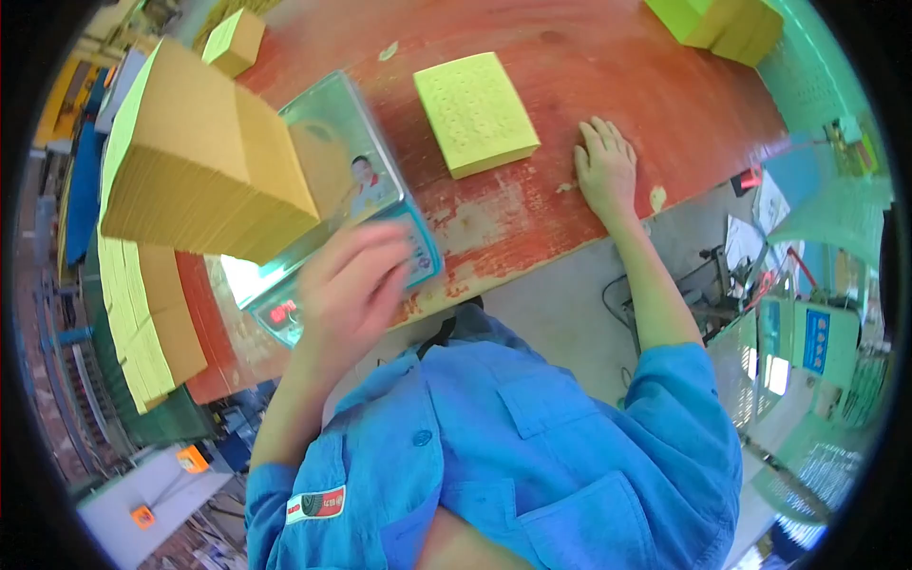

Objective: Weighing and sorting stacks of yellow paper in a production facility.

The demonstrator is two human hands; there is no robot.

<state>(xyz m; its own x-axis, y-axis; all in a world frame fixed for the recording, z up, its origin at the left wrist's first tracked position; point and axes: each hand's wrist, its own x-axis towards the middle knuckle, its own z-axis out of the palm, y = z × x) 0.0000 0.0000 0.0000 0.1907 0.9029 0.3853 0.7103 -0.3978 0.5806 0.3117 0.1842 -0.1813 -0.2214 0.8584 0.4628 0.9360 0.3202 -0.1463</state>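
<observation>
My left hand (350,285) hovers over the front panel of a weighing scale (342,190), fingers loosely curled and holding nothing; it looks blurred. A tall stack of yellow sheets (199,161) leans over the scale's left side. My right hand (605,169) lies flat on the red wooden table (589,57), fingers spread, empty. A small yellow stack with dotted holes (477,112) rests on the table just left of that hand, apart from it.
Another yellow stack (147,313) stands at the table's left end and a small one (236,40) at the far left corner. More yellow stacks (727,24) sit at the far right. Green machinery (817,332) and cables lie on the floor to the right.
</observation>
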